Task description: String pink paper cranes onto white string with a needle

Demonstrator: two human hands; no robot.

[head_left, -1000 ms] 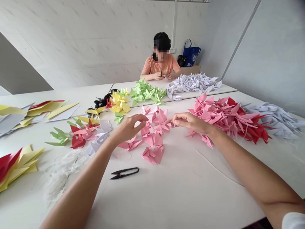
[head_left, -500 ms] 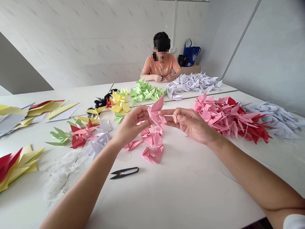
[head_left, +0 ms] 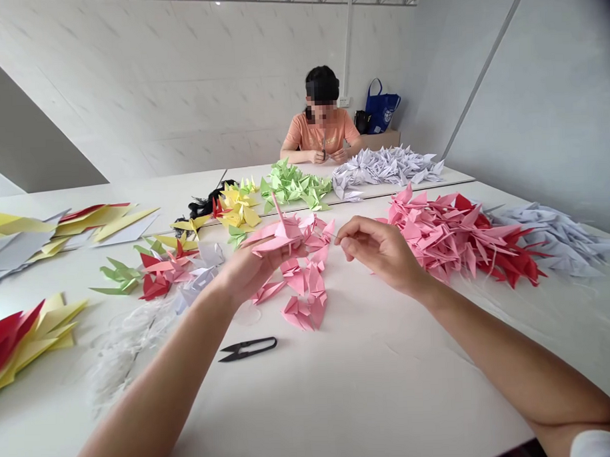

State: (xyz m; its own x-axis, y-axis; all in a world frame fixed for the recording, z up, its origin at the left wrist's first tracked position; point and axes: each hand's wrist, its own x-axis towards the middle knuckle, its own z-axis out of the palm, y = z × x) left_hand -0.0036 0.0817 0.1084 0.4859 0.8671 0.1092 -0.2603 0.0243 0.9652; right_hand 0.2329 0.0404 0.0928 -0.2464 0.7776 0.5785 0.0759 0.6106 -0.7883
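A folded pink paper crane (head_left: 284, 237) rests in my left hand (head_left: 249, 270), its palm turned up and the fingers under the paper. My right hand (head_left: 380, 252) is closed in a pinch to the right of the crane, a small gap away from it. From its fingertips a thin needle-like thing points toward the crane; it is too fine to name surely. Below my left hand, more pink cranes (head_left: 297, 279) lie in a short trail on the table. Nearer to me are black thread snips (head_left: 248, 348), lying flat with blades to the left.
A pile of pink cranes (head_left: 435, 230) stands at the right, with red and white ones around it. Green cranes (head_left: 293, 185) and white cranes (head_left: 387, 167) lie farther back. White thread (head_left: 124, 355) tangles at left, near coloured paper (head_left: 33, 338). Across the table (head_left: 341, 400) sits a person (head_left: 321, 131).
My left hand has turned palm up and lowered, and the crane has tipped over with it. My right hand's fingers have drawn away from the crane into a pinch.
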